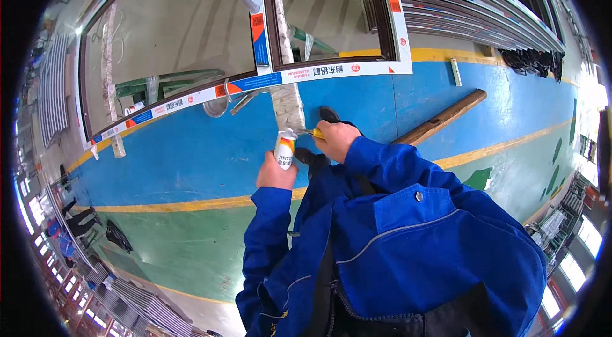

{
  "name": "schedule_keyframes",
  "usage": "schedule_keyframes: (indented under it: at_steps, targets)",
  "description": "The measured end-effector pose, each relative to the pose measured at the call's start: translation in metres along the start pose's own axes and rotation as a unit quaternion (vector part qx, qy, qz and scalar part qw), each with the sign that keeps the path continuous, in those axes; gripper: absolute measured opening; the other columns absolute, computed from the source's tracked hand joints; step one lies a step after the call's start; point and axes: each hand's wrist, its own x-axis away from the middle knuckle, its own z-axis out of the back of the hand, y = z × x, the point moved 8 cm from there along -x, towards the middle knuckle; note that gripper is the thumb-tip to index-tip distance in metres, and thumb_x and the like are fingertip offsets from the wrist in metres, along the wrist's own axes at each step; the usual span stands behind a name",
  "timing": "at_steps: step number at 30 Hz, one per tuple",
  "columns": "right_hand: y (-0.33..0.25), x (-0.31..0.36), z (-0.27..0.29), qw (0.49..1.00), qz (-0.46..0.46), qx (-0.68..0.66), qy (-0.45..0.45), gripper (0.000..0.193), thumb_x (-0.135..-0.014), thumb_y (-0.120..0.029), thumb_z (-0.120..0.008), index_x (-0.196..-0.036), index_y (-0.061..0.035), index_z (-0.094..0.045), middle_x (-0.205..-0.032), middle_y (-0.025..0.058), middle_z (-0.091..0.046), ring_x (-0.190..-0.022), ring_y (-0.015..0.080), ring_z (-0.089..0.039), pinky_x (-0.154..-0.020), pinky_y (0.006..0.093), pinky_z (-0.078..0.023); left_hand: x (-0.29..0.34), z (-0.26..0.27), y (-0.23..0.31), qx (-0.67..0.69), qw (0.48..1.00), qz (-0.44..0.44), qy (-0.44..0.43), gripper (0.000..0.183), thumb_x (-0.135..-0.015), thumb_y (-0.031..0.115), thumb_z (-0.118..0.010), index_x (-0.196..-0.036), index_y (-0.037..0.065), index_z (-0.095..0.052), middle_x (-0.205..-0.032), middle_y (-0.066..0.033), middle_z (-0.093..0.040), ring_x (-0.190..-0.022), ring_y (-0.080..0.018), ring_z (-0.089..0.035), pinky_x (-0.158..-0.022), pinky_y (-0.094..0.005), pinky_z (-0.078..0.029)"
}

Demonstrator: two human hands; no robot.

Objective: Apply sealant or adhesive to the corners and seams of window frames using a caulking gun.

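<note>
My left hand (276,173) is closed around a white sealant cartridge (285,151) with an orange and yellow band, its top end pointing up and away from me. My right hand (338,140) grips a small yellow-handled knife (313,133). Its thin metal end meets the top of the cartridge; the exact contact is too small to tell. Beyond both hands lies a large dark window frame (331,72) covered in printed protective film. A grey cone-shaped nozzle (250,3) sits on the frame's middle bar.
A speckled support beam (288,107) runs under the frame toward my feet. To the right, a wooden beam (440,119) and a white tube (455,72) lie on the blue floor. Stacked frames (478,15) stand far right. A shiny metal object (217,106) shows below the frame's edge.
</note>
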Motion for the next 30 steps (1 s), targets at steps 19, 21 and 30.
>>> schedule_keyframes:
  at_steps: [19, 21, 30]
  targets:
    - [-0.01, -0.001, -0.008, 0.996, 0.025, 0.059, -0.06, 0.028, -0.083, -0.031, -0.059, -0.092, -0.004, -0.06, -0.082, 0.0212, -0.066, -0.077, 0.0375, -0.065, -0.07, 0.0477, -0.052, 0.003, -0.033, -0.022, 0.087, 0.995, 0.053, 0.0, 0.047, -0.071, 0.026, -0.072, -0.105, 0.001, -0.052, -0.092, -0.0251, -0.065, -0.089, -0.0422, -0.063, -0.075, -0.0485, -0.051]
    - [-0.013, -0.005, -0.006, 0.995, 0.024, 0.069, -0.064, 0.028, -0.083, -0.03, -0.058, -0.093, -0.004, -0.06, -0.083, 0.0208, -0.067, -0.078, 0.0373, -0.065, -0.071, 0.0471, -0.052, 0.002, -0.035, -0.024, 0.094, 0.994, 0.047, 0.003, 0.048, -0.071, 0.027, -0.072, -0.106, 0.001, -0.052, -0.093, -0.0251, -0.065, -0.089, -0.0422, -0.063, -0.076, -0.0486, -0.051]
    - [-0.013, -0.014, -0.011, 0.992, 0.014, 0.095, -0.083, 0.026, -0.081, -0.031, -0.059, -0.092, -0.008, -0.06, -0.081, 0.0182, -0.066, -0.078, 0.0373, -0.064, -0.068, 0.0485, -0.051, 0.002, -0.039, -0.026, 0.103, 0.993, 0.062, -0.011, 0.051, -0.071, 0.028, -0.072, -0.109, 0.002, -0.051, -0.095, -0.0251, -0.065, -0.089, -0.0432, -0.063, -0.076, -0.0497, -0.05]
